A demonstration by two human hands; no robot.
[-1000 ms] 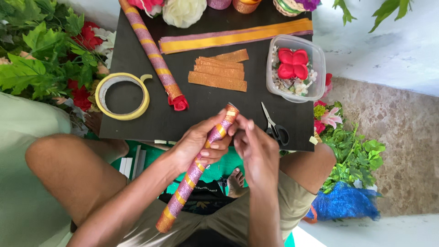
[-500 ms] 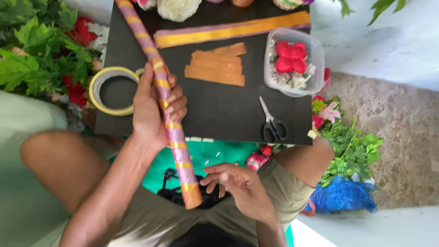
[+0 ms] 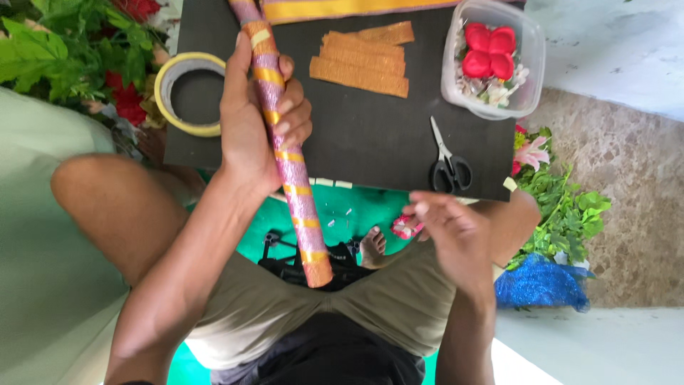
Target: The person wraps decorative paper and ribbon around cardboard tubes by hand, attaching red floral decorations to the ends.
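Note:
My left hand (image 3: 258,125) grips a long stick (image 3: 286,153) wrapped in pink glitter ribbon with gold bands; the stick runs from the black board down over my lap. My right hand (image 3: 450,235) hovers over my right thigh with the fingers loosely curled and apart, holding nothing I can make out, just beside a small pink flower piece (image 3: 405,227). Black-handled scissors (image 3: 446,162) lie on the black board (image 3: 370,135) above my right hand.
A roll of yellow tape (image 3: 184,93) lies left of my left hand. Orange ribbon strips (image 3: 363,60) and a clear plastic box (image 3: 493,60) with red flowers sit on the board. Artificial leaves and flowers lie at the left (image 3: 64,57) and right (image 3: 563,207). A blue glitter bundle (image 3: 543,284) is at right.
My left hand has lifted the stick upright along the board and taken it alone. My right hand let go of the stick and moved to the right, off to my right thigh.

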